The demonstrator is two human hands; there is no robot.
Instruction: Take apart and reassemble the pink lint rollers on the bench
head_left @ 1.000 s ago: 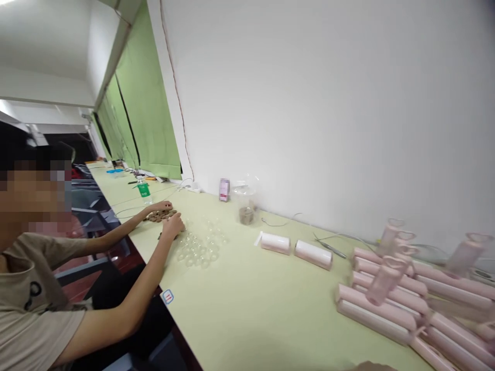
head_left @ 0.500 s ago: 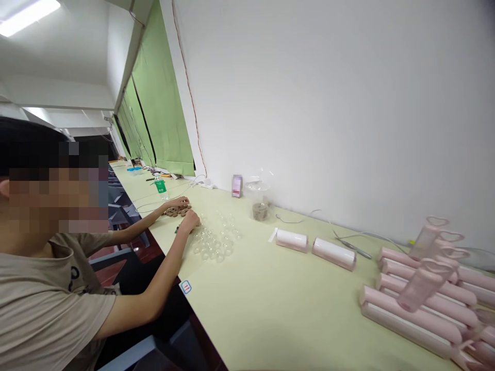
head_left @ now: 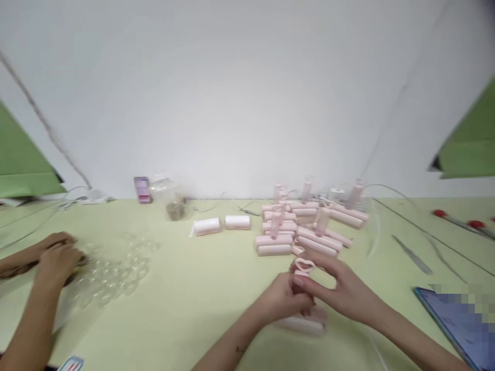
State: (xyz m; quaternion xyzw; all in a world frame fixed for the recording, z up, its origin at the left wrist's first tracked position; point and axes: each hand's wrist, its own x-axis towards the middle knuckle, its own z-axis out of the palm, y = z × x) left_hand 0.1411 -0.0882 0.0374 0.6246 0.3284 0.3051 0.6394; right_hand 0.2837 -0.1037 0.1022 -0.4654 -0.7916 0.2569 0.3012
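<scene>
My left hand [head_left: 284,299] is closed around a pink heart-looped piece [head_left: 304,266], its fingers curled below the loop. From the other side my right hand [head_left: 344,289] grips the same piece, with thumb and fingers near the heart loop. Under the hands, a pink-and-white bar [head_left: 303,324] lies on the table, blurred and partly covered; whether it is joined to the piece I cannot tell. Just beyond are several pink-and-white bars [head_left: 274,250], with translucent pink heart-topped pieces [head_left: 276,224] on some of them.
Two white rolls [head_left: 237,222] lie behind to the left. At far left a co-worker's hands [head_left: 58,257] are beside clear round pieces [head_left: 112,278]. On the right are a phone [head_left: 456,330], tweezers [head_left: 412,255], cables and red-handled tools [head_left: 475,225]. A plastic bag [head_left: 164,190] stands by the wall.
My view has swung right, away from the co-worker to the pink bars. Both my hands, out of view before, now show with the pink heart-looped piece.
</scene>
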